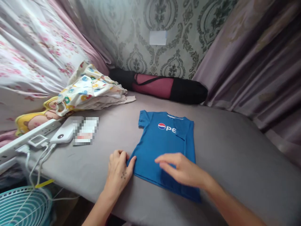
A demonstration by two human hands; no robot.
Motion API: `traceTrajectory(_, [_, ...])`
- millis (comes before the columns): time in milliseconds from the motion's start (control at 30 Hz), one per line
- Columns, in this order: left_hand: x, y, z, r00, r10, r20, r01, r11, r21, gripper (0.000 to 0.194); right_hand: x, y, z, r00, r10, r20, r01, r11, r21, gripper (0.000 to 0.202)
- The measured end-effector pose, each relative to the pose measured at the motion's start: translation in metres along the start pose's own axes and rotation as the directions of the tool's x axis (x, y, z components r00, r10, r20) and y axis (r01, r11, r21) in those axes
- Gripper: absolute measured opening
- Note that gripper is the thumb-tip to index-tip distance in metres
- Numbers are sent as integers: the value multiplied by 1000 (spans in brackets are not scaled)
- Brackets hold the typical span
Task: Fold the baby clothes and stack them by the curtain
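Note:
A blue T-shirt (pixel 152 147) with a round red, white and blue logo and the letters "PE" lies on the grey sheet, its right side folded inward with that sleeve over the chest. My left hand (pixel 119 168) is at its lower left corner, fingers curled and thumb on the cloth, gripping the edge. Above the lower right part of the shirt is my right hand (pixel 181 168), slightly blurred, with thumb and forefinger extended and nothing between them. Whether its fingertips touch the cloth is unclear.
A heap of patterned clothes (pixel 91 89) lies at the back left beside a yellow cushion (pixel 33 122). A black and maroon long bag (pixel 155 86) rests against the wall. Left are a power strip (pixel 47 127), white power bank (pixel 64 131) and blurred-out card (pixel 86 130); below, a turquoise fan (pixel 25 205).

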State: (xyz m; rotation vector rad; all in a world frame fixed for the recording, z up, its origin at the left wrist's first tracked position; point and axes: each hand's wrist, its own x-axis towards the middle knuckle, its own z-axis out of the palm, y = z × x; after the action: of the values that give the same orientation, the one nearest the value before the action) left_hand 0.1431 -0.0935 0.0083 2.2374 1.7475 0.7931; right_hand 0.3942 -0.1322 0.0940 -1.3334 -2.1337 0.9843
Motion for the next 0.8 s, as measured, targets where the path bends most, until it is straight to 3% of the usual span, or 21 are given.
traceTrajectory(100, [-3, -3, 1, 1000, -14, -4, 14, 1000, -28, 31, 70, 26, -7, 978, 92, -185, -73, 991, 108, 32])
traceTrajectory(167, [-5, -5, 1, 1000, -22, 4, 22, 999, -50, 32, 117, 43, -8, 958, 164, -235, -143, 984, 107, 30])
traceTrajectory(267, [-6, -7, 1, 998, -51, 28, 53, 995, -88, 32, 178, 57, -7, 921, 229, -316, -250, 968, -28, 26])
traceTrajectory(367, [-5, -7, 0, 995, -87, 54, 94, 985, -146, 32, 220, 57, 0, 881, 326, -342, -408, 890, -203, 25])
traceTrajectory(433, [-4, -8, -1, 993, -98, 62, 108, 976, -189, 34, 237, 54, 7, 847, 386, -366, -492, 831, -261, 28])
traceTrajectory(567, [-3, -10, 0, 993, -96, 62, 108, 970, -216, 35, 258, 49, 24, 786, 436, -439, -578, 771, -269, 52])
traceTrajectory(700, [-4, -13, 1, 994, -86, 73, 99, 976, -193, 28, 267, 51, 28, 719, 496, -487, -580, 814, -28, 42])
traceTrajectory(800, [-4, -13, 0, 994, -80, 80, 94, 977, -191, 25, 268, 60, 20, 697, 533, -480, -543, 829, 133, 31])
